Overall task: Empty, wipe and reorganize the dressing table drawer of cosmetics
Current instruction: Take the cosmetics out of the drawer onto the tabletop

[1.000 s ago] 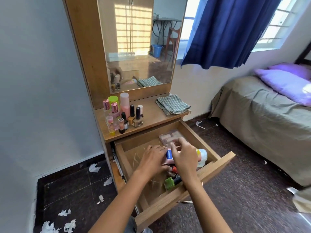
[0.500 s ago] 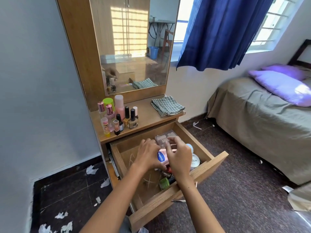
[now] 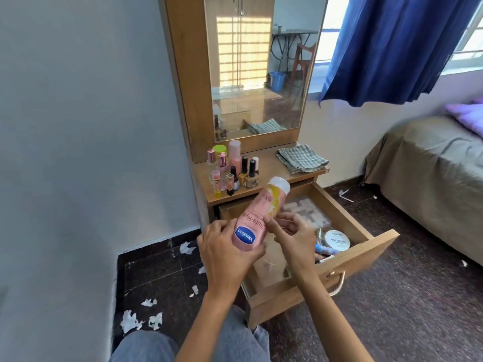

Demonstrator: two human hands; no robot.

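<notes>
A pink lotion bottle (image 3: 258, 218) with a white cap tilts up over the open wooden drawer (image 3: 366, 254). My left hand (image 3: 224, 254) grips the bottle's lower end. My right hand (image 3: 292, 233) touches the bottle's side with curled fingers. Inside the drawer lie an eyeshadow palette (image 3: 305, 210), a round white cream jar (image 3: 337, 239) and several small items at the front right. Several nail polish and perfume bottles (image 3: 235, 171) stand on the dressing table top (image 3: 266, 168).
A folded checked cloth (image 3: 300, 158) lies on the table top at the right, under the mirror (image 3: 258, 66). Torn tissue bits (image 3: 141, 317) litter the dark floor at the left. A bed (image 3: 431, 165) stands to the right of the drawer.
Both hands have lifted the pink bottle out of the drawer and tilted it up. The white jar in the drawer now shows. The camera has shifted to the left.
</notes>
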